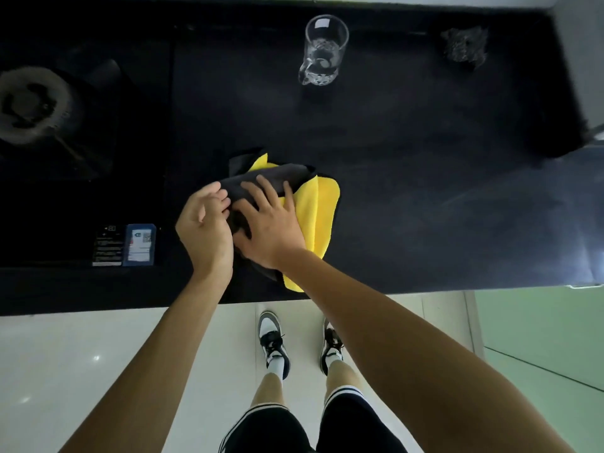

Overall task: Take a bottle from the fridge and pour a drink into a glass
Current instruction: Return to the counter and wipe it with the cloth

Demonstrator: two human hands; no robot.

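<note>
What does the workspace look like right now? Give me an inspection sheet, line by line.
Surface: black countertop, dark and glossy.
Job's things: clear glass upright at the back, apart from both hands; no bottle seen.
Clutter: yellow and black cloth near the front edge; dark crumpled object at the back right.
Grips: left hand curls its fingers on the cloth's edge; right hand presses flat on the cloth.
Cables: nothing seen.
Surroundings: hob at left with a round vessel and labels on it; pale floor below.
</note>
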